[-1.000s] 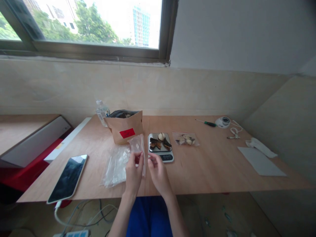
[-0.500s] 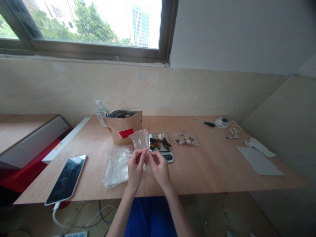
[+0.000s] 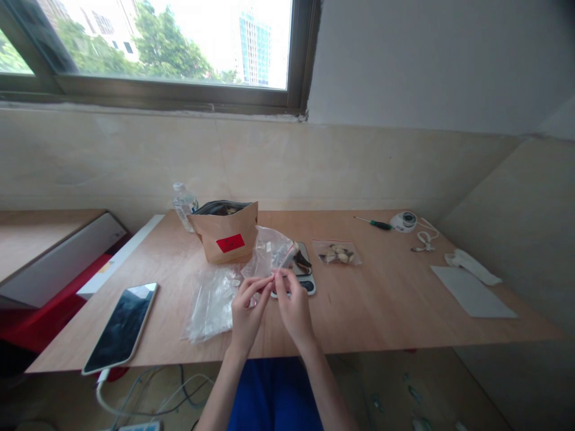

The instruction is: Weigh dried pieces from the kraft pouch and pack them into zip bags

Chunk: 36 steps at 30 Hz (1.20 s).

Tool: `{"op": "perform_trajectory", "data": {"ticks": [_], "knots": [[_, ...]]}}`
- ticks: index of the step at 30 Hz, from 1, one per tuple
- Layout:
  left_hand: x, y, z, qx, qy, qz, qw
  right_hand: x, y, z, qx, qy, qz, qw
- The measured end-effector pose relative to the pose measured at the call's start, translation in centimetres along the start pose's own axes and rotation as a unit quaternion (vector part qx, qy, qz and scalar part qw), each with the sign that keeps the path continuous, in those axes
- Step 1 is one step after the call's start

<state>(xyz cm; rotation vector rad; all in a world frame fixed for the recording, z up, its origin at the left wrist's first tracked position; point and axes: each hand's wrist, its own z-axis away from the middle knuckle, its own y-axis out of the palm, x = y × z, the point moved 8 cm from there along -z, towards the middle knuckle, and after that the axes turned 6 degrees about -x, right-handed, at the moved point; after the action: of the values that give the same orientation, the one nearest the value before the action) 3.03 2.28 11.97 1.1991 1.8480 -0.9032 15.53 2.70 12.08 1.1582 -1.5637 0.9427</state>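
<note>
A clear zip bag [image 3: 269, 248] with a red strip along its edge is pinched between the fingers of my left hand [image 3: 248, 308] and my right hand [image 3: 293, 305]. It partly covers a small kitchen scale [image 3: 309, 281], where dark and pale dried pieces [image 3: 302, 261] lie on the plate. Left of my hands rests a pile of flat clear plastic bags [image 3: 211, 308]. Behind them stands a brown paper pouch [image 3: 224, 233] with a red label, its top gaping. To the scale's right lies a filled zip bag [image 3: 336, 252] of pale dried pieces.
A phone [image 3: 121, 326] with a cable lies at the table's left front. A plastic bottle [image 3: 183, 203] stands behind the pouch. Toward the right are a screwdriver [image 3: 380, 225], a white camera [image 3: 404, 221], a white sheet [image 3: 471, 292] and a crumpled white item [image 3: 471, 267].
The held bag has turned from nearly edge-on to spread out, leaning right over the scale and hiding more of it. Both hands have come closer together, fingertips meeting.
</note>
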Motion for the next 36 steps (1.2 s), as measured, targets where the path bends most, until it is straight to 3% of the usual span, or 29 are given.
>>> {"op": "perform_trajectory", "data": {"ticks": [6, 11, 14, 16, 19, 22, 28, 32, 36], "knots": [[0.7, -0.6, 0.3, -0.033, 0.011, -0.038, 0.999, -0.2, 0.3, -0.4, 0.021, -0.019, 0.038, 0.999], [2.2, -3.7, 0.1, -0.222, -0.077, 0.026, 0.972, -2.7, -2.1, -1.7, -0.037, 0.036, 0.06, 0.997], [1.8, -4.4, -0.5, -0.271, -0.063, 0.031, 0.96, -2.6, -2.2, -2.3, 0.005, 0.008, 0.067, 0.998], [1.6, -4.4, -1.1, -0.286, -0.049, 0.009, 0.957, -2.1, -2.7, -2.8, -0.012, -0.046, 0.107, 0.993], [1.8, -4.1, -2.2, -0.275, -0.046, -0.066, 0.958, -2.4, -4.2, -3.6, -0.12, -0.115, 0.215, 0.962], [2.3, -3.4, -3.4, -0.223, -0.052, -0.14, 0.963, -4.0, -4.4, -4.4, -0.186, -0.13, 0.322, 0.919], [1.6, -2.7, -3.6, -0.18, -0.041, -0.166, 0.969, -6.7, -3.1, -5.0, -0.185, -0.106, 0.398, 0.892], [1.4, -1.8, -2.9, -0.153, -0.047, -0.155, 0.975, -7.4, -3.6, -5.0, -0.177, -0.094, 0.419, 0.885], [1.6, -1.2, -2.3, -0.14, -0.046, -0.151, 0.978, -7.2, -4.5, -5.0, -0.185, -0.126, 0.392, 0.892]]}}
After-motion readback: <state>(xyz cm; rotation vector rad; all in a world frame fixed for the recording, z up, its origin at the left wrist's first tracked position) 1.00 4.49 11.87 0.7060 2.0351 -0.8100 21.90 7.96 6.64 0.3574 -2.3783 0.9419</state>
